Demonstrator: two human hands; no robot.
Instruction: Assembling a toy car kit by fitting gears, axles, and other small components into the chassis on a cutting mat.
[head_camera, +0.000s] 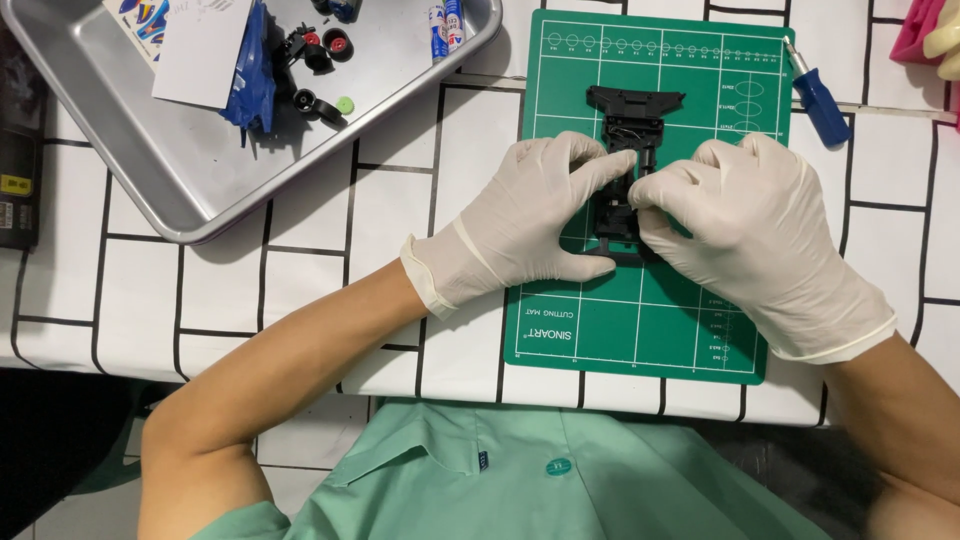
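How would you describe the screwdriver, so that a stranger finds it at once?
Start at the green cutting mat in the middle of the table. Just off its top right corner lies the screwdriver, slanted. Its blue handle sets it apart from the pink thing beside it.

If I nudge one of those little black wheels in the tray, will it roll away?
Probably. The wheels are small and round, and the tray floor looks smooth, so a nudge would likely send one rolling. The raised rim should stop it. They look light, likely plastic.
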